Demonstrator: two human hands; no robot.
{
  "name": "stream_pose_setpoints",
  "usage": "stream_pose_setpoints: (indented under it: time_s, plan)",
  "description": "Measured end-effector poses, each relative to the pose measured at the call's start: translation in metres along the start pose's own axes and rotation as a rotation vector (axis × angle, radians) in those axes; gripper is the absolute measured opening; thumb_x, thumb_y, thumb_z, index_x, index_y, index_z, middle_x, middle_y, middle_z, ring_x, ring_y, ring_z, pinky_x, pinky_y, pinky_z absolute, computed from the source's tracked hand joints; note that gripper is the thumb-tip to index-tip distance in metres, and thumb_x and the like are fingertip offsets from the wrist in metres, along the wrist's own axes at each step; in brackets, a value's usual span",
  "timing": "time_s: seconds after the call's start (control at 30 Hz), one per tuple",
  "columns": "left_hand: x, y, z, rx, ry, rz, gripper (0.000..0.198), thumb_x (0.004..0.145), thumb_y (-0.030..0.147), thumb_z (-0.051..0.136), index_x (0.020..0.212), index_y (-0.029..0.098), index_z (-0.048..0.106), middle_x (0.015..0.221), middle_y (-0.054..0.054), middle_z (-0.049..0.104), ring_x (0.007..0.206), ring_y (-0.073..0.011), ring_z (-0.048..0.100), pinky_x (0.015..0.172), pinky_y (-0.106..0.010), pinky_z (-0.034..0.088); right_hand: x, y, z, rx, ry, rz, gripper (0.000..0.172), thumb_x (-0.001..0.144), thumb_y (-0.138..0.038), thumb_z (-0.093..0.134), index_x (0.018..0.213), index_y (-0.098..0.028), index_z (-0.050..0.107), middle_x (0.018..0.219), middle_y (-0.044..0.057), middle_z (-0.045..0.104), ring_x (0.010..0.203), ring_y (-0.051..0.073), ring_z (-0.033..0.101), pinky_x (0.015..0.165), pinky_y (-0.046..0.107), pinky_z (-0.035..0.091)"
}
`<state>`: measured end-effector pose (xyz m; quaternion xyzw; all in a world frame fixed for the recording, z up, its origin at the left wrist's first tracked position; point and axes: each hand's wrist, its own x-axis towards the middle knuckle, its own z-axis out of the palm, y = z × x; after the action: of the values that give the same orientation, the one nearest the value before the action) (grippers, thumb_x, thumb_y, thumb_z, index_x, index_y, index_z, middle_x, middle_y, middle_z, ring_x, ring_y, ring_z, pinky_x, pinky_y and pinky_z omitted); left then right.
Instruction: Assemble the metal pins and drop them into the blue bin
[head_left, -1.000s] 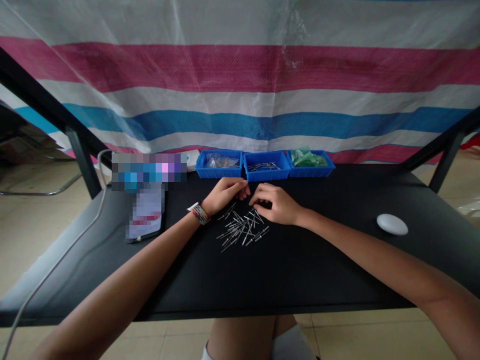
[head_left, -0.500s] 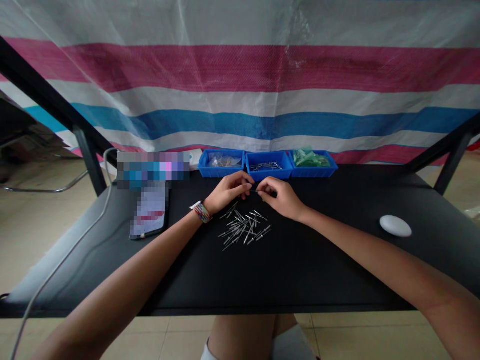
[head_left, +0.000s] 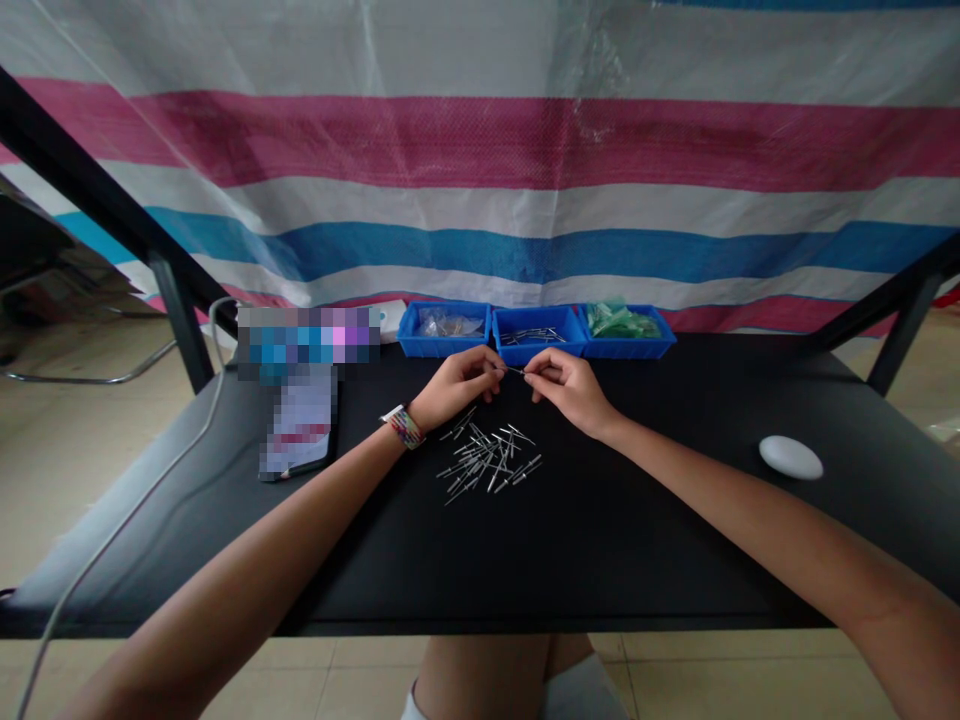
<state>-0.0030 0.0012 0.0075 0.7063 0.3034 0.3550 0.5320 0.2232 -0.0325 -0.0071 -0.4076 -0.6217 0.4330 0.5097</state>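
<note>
A thin metal pop rivet (head_left: 514, 371) spans the small gap between my two hands. My left hand (head_left: 463, 380) pinches one end between thumb and fingers, and my right hand (head_left: 568, 389) pinches the other. Both are held just above the black table, in front of the blue bins. A loose pile of pop rivets (head_left: 487, 458) lies on the table below my hands. More rivets lie in the middle blue bin (head_left: 538, 350) behind them.
The left blue bin (head_left: 444, 348) holds a clear plastic bag, the right blue bin (head_left: 630, 348) green plastic bags. A phone (head_left: 304, 425) and a white cable (head_left: 161, 470) are at left. A white oval object (head_left: 791, 457) sits on the black table (head_left: 570, 560) at right.
My right hand has shifted slightly to the right, widening the gap so that more of the rivet shows. My left hand stays nearly in place.
</note>
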Motion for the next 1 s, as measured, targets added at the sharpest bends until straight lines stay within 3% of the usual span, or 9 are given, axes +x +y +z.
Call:
stream_pose_setpoints:
  time_s: [0.2,0.6,1.0]
  plan:
    - [-0.0003,-0.0015,-0.0023,0.032,-0.009,0.027,0.029,0.099,0.045,0.067,0.098,0.016,0.065,0.075,-0.001,0.066,0.063,-0.0115,0.064,0.06,-0.022,0.054,0.0007,0.0007,-0.0008,0.009,0.001,0.014,0.025,0.085,-0.041,0.082,0.09,-0.02,0.069,0.08,0.0,0.068,0.061,0.014,0.067,0.06,0.029,0.053]
    - [-0.0019,0.0047,-0.0017,0.118,-0.025,0.065,0.02,0.095,0.034,0.066,0.09,0.015,0.068,0.075,-0.001,0.067,0.065,-0.0117,0.064,0.062,-0.022,0.053,-0.0007,-0.0016,-0.0005,0.021,0.003,0.014,0.028,0.085,-0.044,0.083,0.092,-0.02,0.07,0.08,0.001,0.069,0.061,0.014,0.067,0.059,0.028,0.054]
    - [-0.001,0.0038,-0.0032,0.25,-0.031,0.083,0.033,0.101,0.038,0.058,0.084,0.014,0.072,0.066,-0.001,0.066,0.06,-0.0113,0.06,0.061,-0.022,0.046,-0.0025,-0.0086,-0.0012,0.055,0.024,0.02,0.032,0.082,-0.046,0.086,0.09,-0.02,0.069,0.081,0.0,0.068,0.059,0.013,0.065,0.057,0.029,0.055]
